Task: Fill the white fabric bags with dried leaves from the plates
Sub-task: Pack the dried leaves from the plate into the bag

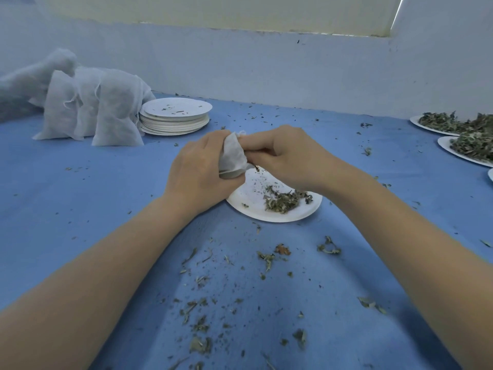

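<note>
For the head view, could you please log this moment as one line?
left hand grips white bag | right hand at bag mouth | plate few leaves

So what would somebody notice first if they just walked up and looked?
Probably the two bare hands in the middle: the left hand has its grip on a small white fabric bag while the right hand pushes into its top, just above a white paper plate with a few dried green leaves. Next, the filled white fabric bags standing far left beside a stack of empty white paper plates, and crumbs all over the blue cloth.
</note>
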`<state>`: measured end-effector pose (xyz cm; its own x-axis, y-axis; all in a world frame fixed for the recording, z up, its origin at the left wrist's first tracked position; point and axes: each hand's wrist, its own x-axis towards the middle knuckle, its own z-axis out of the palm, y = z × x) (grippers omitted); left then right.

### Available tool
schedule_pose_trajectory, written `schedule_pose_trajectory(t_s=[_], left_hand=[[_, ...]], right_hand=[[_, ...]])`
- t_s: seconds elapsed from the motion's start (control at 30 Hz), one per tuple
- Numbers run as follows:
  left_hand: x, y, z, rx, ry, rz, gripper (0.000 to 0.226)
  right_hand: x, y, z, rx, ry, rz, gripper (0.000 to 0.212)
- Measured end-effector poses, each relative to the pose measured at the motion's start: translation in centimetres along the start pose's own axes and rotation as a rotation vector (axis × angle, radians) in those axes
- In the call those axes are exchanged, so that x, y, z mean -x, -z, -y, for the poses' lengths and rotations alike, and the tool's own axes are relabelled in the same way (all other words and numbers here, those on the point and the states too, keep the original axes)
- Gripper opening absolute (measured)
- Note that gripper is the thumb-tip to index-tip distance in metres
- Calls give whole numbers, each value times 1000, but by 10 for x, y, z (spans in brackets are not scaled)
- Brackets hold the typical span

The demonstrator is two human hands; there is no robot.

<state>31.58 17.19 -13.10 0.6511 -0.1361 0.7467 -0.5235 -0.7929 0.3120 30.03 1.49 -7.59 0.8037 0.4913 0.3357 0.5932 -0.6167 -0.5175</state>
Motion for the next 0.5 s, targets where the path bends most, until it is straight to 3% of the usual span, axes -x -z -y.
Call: schedule_pose_trajectory(t_s=[0.17,0.23,0.33,0.43,0.5], left_hand=[[0,0,-6,-120,-246,-57,40],[-1,-1,-8,-161,-353,-132,38],[-2,-2,-7,-185,-385,-158,31],[0,-1,-3,-189,-358,-101,30],[-1,2,-2,-168,-279,-59,36]], right_hand=[[-2,-17,-1,157,48,-243,12],[-2,-21,-2,157,11,-314,17],[-2,-20,-1,118,-62,-192,29],[-2,-14,0,115,-78,41,20],[-2,-9,1,60,-66,95,21]])
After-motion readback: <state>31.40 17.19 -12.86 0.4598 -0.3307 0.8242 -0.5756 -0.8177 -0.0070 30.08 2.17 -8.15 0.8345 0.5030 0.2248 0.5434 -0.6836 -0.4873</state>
